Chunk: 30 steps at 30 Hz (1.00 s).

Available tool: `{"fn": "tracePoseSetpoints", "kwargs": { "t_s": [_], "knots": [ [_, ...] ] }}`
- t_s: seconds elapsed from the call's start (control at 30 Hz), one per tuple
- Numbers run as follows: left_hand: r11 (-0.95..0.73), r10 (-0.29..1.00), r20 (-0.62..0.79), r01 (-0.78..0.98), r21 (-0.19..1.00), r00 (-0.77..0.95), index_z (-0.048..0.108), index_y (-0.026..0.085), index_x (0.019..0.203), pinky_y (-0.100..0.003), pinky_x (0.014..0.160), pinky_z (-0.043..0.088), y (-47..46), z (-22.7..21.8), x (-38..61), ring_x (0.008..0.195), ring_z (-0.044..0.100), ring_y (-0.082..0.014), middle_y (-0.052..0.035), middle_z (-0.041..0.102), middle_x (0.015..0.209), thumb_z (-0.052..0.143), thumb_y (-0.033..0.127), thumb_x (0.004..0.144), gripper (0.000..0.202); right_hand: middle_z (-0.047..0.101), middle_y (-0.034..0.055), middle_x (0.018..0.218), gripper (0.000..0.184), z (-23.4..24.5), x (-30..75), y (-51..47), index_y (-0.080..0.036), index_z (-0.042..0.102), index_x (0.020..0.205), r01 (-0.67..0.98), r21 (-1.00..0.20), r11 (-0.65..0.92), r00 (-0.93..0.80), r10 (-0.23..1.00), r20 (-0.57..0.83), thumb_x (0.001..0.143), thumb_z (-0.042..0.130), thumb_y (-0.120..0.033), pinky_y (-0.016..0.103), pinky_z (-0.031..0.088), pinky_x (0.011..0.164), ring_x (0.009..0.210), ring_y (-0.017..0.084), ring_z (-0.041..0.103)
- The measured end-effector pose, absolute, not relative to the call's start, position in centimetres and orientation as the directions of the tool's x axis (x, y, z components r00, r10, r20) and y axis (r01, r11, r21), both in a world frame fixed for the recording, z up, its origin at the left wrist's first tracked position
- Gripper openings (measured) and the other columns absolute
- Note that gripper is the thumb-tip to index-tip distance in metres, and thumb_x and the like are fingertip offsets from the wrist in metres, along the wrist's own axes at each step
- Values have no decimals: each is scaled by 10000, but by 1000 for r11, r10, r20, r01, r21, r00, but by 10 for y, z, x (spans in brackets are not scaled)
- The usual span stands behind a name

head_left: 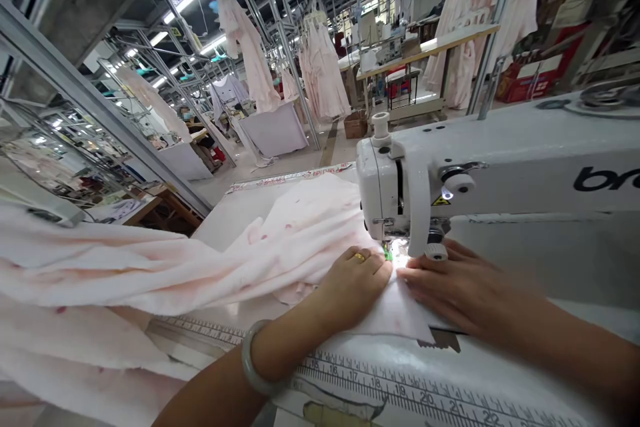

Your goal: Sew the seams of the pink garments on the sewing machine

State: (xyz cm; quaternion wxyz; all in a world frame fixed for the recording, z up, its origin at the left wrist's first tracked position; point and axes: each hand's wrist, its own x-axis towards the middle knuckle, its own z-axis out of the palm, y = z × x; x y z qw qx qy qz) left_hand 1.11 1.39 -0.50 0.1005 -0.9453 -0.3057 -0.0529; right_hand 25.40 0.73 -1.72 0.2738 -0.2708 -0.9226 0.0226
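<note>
I'm working through the head camera, and my left hand [353, 287] is pressing flat and open, not grasping, on the pale pink fabric [150, 267], which is lying in loose folds across the white sewing table [235, 220] and running up to the needle [389, 243] of the sewing machine [500, 160]. My right hand [463, 287] is resting open on the same cloth, fingers spread, just right of the needle. The machine's arm is showing black lettering that reads "bro" (the rest is running out of frame), near a yellow warning triangle [441, 200]. The measuring scale [400, 380] along the table is reading 16 through 22, and a gold ring [359, 257] is sitting on my left hand.
</note>
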Motion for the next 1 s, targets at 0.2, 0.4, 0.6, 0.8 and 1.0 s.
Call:
{"fn": "tracePoseSetpoints", "kwargs": {
  "t_s": [0.2, 0.4, 0.6, 0.8, 1.0],
  "knots": [
    [-774, 609, 80, 613, -161, 789, 617, 132, 1145, -404, 1031, 504, -4, 17, 6, 1132, 622, -248, -111, 696, 1239, 522, 98, 1003, 174, 723, 65, 939, 303, -2, 248, -7, -205, 713, 1069, 297, -294, 909, -837, 396, 378, 1122, 417, -235, 377, 467, 761, 867, 225, 629],
    [-668, 710, 141, 723, -177, 690, 634, 162, 943, -410, 855, 523, -30, 34, 1, 872, 610, -258, -78, 676, 927, 559, 31, 877, 166, 745, 52, 892, 301, 5, 243, -19, -230, 743, 1046, 241, -383, 892, -829, 394, 396, 1111, 450, -253, 354, 492, 747, 817, 215, 658],
    [-767, 622, 204, 641, -36, 756, 652, 176, 910, -395, 864, 508, -33, 19, 16, 917, 623, -249, -79, 687, 960, 585, 154, 953, 82, 742, 40, 898, 254, 1, 241, -22, -219, 710, 1037, 248, -456, 855, -859, 411, 305, 1087, 462, -235, 359, 455, 716, 794, 205, 657],
    [-792, 607, 194, 608, 59, 771, 658, 170, 959, -387, 842, 516, -25, 0, 17, 883, 637, -228, -74, 709, 971, 542, 169, 969, 116, 740, 19, 893, 229, 0, 242, -25, -231, 688, 1044, 267, -430, 863, -880, 400, 256, 1048, 465, -182, 365, 431, 709, 756, 206, 625],
    [-816, 572, 200, 577, 38, 795, 663, 158, 1113, -383, 911, 536, 4, -5, 12, 1018, 665, -221, -83, 728, 1110, 542, 151, 983, 178, 773, 67, 1074, 233, -10, 242, -19, -224, 708, 1136, 347, -358, 867, -776, 480, 410, 1073, 484, -241, 361, 530, 789, 960, 233, 696]
  ]
}}
